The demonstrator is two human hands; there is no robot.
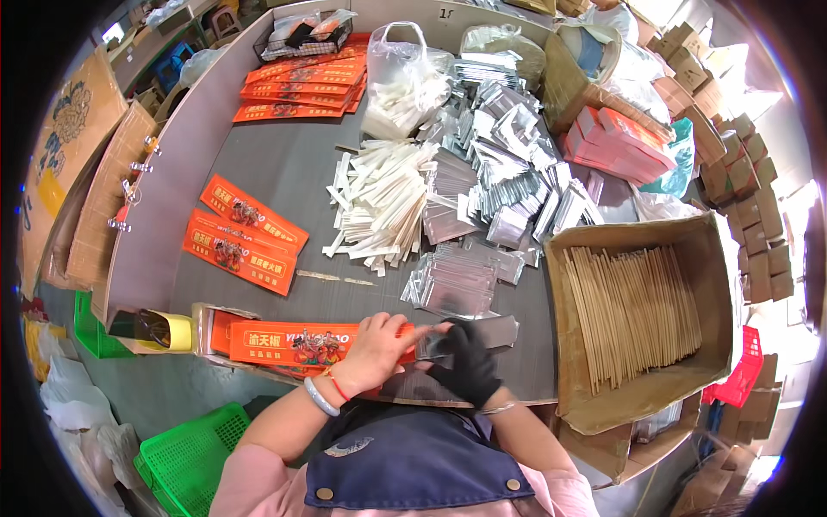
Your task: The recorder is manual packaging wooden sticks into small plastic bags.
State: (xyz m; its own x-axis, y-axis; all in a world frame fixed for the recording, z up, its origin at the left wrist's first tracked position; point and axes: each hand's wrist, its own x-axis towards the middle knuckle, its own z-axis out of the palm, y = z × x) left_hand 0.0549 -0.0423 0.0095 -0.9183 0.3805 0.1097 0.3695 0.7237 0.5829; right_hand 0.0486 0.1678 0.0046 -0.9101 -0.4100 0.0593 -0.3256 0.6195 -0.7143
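My left hand point(372, 353), bare, with a bangle and a red cord at its wrist, closes on the right end of a red printed paper sleeve point(267, 341). That sleeve lies on others in an open cardboard box at the table's front edge. Right beside it my right hand point(468, 366), in a black glove with bare fingertips, pinches a small clear-and-silver packet point(428, 347) at the sleeve's end. The fingertips of both hands nearly meet there. Another flat silver packet point(495, 331) lies just behind the gloved hand; the glove partly covers it.
Loose red sleeves point(241, 250) lie left. White paper-wrapped strips point(379, 207) and silver packets point(508, 164) are heaped mid-table. A cardboard box of wooden chopsticks point(637, 319) stands right. Red sleeve stacks point(301, 82) and a clear bag point(401, 95) sit at the back. A yellow tape roll point(178, 333) is front left.
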